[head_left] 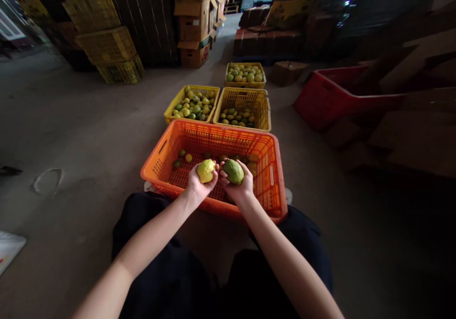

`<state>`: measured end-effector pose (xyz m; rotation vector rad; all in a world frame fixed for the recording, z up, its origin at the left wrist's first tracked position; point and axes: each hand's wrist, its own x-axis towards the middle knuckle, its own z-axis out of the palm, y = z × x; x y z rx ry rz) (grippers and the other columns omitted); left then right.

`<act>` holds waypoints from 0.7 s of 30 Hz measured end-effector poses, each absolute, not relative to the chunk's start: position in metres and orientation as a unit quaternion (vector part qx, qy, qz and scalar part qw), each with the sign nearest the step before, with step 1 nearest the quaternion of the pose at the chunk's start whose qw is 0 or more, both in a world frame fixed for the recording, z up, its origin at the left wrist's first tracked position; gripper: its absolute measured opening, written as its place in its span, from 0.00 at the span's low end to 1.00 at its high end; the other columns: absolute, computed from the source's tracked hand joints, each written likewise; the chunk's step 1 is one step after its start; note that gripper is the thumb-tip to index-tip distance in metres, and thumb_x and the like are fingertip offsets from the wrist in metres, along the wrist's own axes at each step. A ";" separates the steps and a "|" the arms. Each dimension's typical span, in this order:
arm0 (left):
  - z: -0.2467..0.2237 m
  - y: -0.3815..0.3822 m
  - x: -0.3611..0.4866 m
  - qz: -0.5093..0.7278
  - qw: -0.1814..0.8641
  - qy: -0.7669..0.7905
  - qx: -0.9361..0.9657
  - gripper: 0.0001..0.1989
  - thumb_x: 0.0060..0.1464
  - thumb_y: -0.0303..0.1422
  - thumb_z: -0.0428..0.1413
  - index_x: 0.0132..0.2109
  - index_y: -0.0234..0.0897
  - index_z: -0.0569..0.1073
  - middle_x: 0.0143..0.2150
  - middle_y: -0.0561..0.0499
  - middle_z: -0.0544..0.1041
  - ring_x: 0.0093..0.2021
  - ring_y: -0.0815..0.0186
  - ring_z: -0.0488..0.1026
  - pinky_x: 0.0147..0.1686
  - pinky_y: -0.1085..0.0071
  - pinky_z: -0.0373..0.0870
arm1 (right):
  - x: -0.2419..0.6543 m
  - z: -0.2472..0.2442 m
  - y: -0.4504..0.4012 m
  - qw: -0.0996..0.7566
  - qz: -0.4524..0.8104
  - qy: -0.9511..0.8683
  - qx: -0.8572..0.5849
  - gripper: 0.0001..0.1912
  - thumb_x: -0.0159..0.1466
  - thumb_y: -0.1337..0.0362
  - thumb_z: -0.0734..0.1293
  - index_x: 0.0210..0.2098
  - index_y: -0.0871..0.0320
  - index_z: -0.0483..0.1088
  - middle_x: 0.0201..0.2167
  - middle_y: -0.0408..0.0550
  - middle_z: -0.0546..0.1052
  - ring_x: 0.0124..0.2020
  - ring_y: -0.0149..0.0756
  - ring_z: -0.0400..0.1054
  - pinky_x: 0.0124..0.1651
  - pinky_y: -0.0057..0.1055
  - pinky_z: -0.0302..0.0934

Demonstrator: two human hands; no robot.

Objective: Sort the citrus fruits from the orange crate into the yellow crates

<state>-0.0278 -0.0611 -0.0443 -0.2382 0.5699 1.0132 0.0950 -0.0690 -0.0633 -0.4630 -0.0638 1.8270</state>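
Cupped in my left hand is a yellow lemon, its fingers curled round the side. My right hand holds a green lemon in the same way, close beside the left. Both hands are above an orange plastic crate that stands between my knees. A few more fruits lie on the crate's floor, among them a small yellow lemon and a dark green one at the left. My hands and forearms hide part of the crate's inside.
Behind the orange crate stand three yellow crates of lemons: one at left, one at right, one farther back. A red bin sits at right among cardboard. Stacked yellow crates and cardboard boxes rise behind.
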 end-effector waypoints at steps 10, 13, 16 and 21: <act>-0.043 -0.060 -0.026 0.486 0.824 0.273 -0.104 0.14 0.50 0.29 0.46 0.40 0.27 0.72 0.32 0.42 0.74 0.32 0.64 0.73 0.23 0.75 0.70 | 0.093 -0.069 -0.064 0.580 0.786 -0.022 -0.211 0.13 0.58 0.66 0.54 0.32 0.63 0.68 0.27 0.52 0.76 0.19 0.31 0.65 0.15 0.23 0.55; -0.042 -0.060 -0.024 0.509 0.816 0.260 -0.087 0.12 0.49 0.31 0.49 0.37 0.28 0.72 0.32 0.44 0.74 0.32 0.66 0.73 0.25 0.77 0.70 | 0.092 -0.063 -0.065 0.586 0.780 -0.012 -0.218 0.13 0.59 0.63 0.55 0.32 0.63 0.68 0.28 0.52 0.76 0.20 0.31 0.66 0.16 0.23 0.57; -0.039 -0.059 -0.021 0.519 0.815 0.246 -0.079 0.10 0.49 0.33 0.52 0.35 0.28 0.71 0.32 0.44 0.73 0.33 0.68 0.72 0.28 0.79 0.71 | 0.091 -0.056 -0.068 0.608 0.760 -0.001 -0.229 0.11 0.59 0.60 0.59 0.32 0.61 0.67 0.26 0.47 0.75 0.22 0.30 0.66 0.17 0.22 0.57; -0.036 -0.058 -0.017 0.529 0.799 0.268 -0.095 0.10 0.48 0.34 0.53 0.34 0.30 0.71 0.30 0.45 0.73 0.32 0.68 0.72 0.29 0.78 0.72 | 0.093 -0.051 -0.070 0.616 0.753 -0.002 -0.231 0.08 0.57 0.62 0.62 0.31 0.61 0.67 0.24 0.45 0.75 0.23 0.30 0.67 0.15 0.20 0.55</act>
